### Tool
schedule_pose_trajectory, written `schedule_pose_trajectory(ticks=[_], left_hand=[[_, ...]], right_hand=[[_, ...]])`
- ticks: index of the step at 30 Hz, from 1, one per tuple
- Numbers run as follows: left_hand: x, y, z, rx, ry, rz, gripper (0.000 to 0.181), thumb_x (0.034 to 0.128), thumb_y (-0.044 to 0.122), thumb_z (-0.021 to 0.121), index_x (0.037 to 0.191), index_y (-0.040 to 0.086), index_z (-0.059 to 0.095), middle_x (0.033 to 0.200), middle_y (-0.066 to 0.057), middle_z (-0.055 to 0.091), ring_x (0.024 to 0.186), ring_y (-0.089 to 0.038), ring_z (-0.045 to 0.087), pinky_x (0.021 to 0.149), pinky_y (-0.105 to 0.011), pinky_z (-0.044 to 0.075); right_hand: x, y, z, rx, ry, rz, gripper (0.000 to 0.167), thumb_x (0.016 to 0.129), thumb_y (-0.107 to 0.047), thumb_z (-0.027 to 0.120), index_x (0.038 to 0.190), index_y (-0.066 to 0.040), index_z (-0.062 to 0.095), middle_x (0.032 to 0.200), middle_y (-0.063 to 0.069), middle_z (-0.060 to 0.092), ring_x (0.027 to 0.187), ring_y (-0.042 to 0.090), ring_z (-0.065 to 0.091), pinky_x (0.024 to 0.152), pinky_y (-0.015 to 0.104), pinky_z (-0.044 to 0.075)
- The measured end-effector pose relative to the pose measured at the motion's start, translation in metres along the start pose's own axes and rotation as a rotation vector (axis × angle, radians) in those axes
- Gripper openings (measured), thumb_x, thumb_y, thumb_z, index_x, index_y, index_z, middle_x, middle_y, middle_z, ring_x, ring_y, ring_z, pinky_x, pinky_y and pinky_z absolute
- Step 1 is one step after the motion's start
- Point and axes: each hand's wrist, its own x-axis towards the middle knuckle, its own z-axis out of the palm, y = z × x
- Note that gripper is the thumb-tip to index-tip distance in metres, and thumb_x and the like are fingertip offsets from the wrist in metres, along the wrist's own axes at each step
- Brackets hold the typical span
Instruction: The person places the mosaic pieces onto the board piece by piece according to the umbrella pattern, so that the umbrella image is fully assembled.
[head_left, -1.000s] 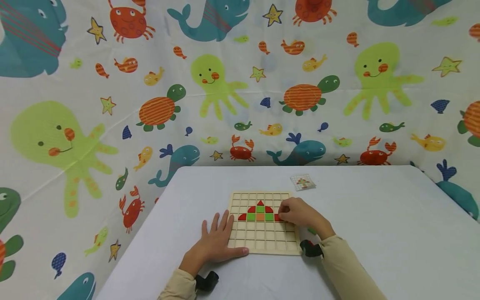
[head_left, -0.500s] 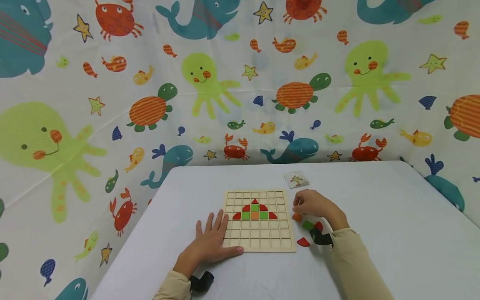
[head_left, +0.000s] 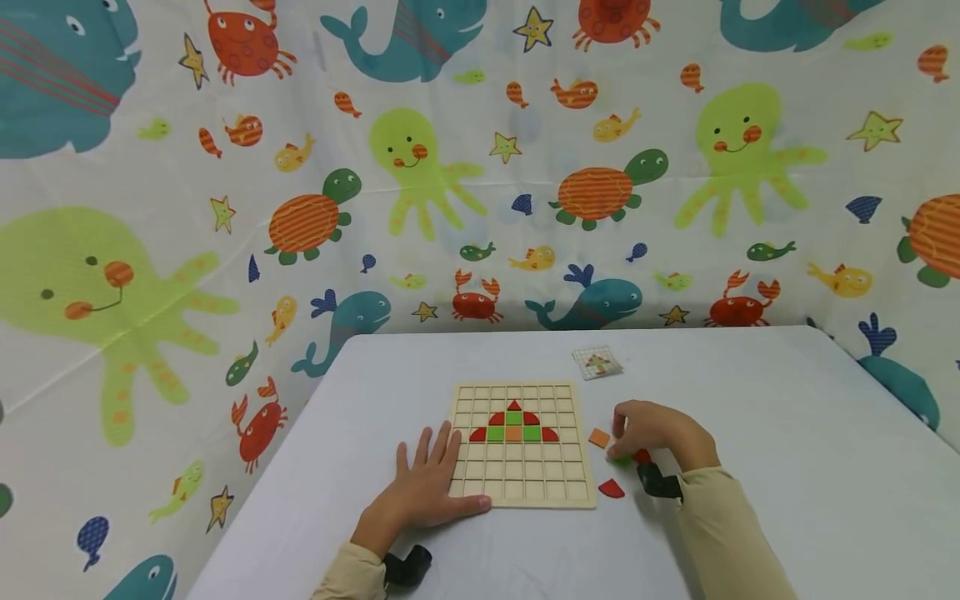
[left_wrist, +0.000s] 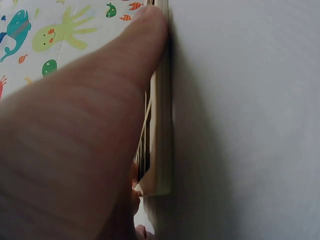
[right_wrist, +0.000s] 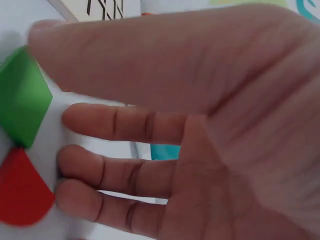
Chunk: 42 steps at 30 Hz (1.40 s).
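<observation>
A wooden grid board (head_left: pixel 525 479) lies on the table, with red, green and orange pieces set in a stepped, pointed pattern (head_left: pixel 513 424). My left hand (head_left: pixel 422 492) rests spread over the board's left edge, its thumb (left_wrist: pixel 127 50) along the near edge. Right of the board, my right hand (head_left: pixel 662 433) is over the loose pieces. Its thumb (right_wrist: pixel 125 60) meets the corner of a green square block (right_wrist: pixel 24 97), and the other visible fingers stretch out, fairly straight. A red quarter-round block (right_wrist: pixel 22 192) lies beside the green one. The index finger is hidden behind the thumb.
An orange square block (head_left: pixel 599 437) lies between the board and my right hand. Nearer me is another red quarter-round block (head_left: pixel 611 488). A small pattern card (head_left: pixel 597 362) lies behind the board. A sea-animal cloth (head_left: pixel 450 250) hangs behind the table.
My right hand has left the board's right side and moved right and down to the loose pieces. The red quarter-round at the row's end is uncovered. My left hand stays put.
</observation>
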Motion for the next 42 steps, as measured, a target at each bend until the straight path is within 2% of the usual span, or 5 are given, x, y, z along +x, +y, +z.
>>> schedule_pose_trajectory(ticks=[8,15,26,33,42], left_hand=[[0.001,0.001,0.001,0.003,0.004,-0.013,0.121,0.0838,0.079,0.071,0.168,0.003,0.029,0.177,-0.019,0.013,0.161,-0.048,0.006,0.119,-0.078,-0.001],[0.001,0.0,0.001,0.007,-0.006,-0.018,0.121,0.0845,0.079,0.07,0.169,0.003,0.028,0.177,-0.02,0.013,0.161,-0.048,0.006,0.119,-0.078,0.0],[-0.002,0.002,-0.003,-0.009,-0.002,-0.006,0.121,0.0856,0.077,0.071,0.168,0.001,0.027,0.177,-0.021,0.014,0.161,-0.048,0.006,0.119,-0.077,0.0],[-0.002,0.003,-0.003,-0.009,-0.002,-0.006,0.12,0.0855,0.077,0.071,0.168,0.001,0.027,0.177,-0.021,0.013,0.161,-0.048,0.005,0.119,-0.077,-0.001],[-0.002,0.001,-0.001,-0.002,0.003,-0.005,0.121,0.0848,0.078,0.07,0.169,0.003,0.028,0.177,-0.02,0.013,0.161,-0.048,0.006,0.119,-0.077,-0.001]], right_hand=[[-0.004,0.005,0.002,0.039,-0.004,0.004,0.027,0.088,-0.018,0.087,0.095,-0.007,0.064,0.087,0.007,0.059,0.086,0.025,0.056,0.077,0.041,0.047],[0.002,0.005,0.006,0.046,0.067,0.005,0.024,0.091,-0.016,0.083,0.094,-0.003,0.063,0.082,0.008,0.058,0.078,0.023,0.055,0.072,0.037,0.044],[0.005,0.004,0.004,0.073,0.149,-0.009,0.019,0.092,-0.007,0.078,0.096,-0.001,0.06,0.084,0.009,0.058,0.079,0.024,0.056,0.071,0.036,0.048],[0.009,0.006,0.003,0.075,0.248,-0.113,0.012,0.096,-0.002,0.071,0.092,-0.002,0.06,0.081,0.008,0.058,0.073,0.022,0.056,0.067,0.036,0.049],[0.014,-0.02,0.014,0.048,0.38,-0.211,0.006,0.096,0.004,0.066,0.095,0.0,0.061,0.083,0.008,0.061,0.072,0.022,0.055,0.066,0.036,0.05]])
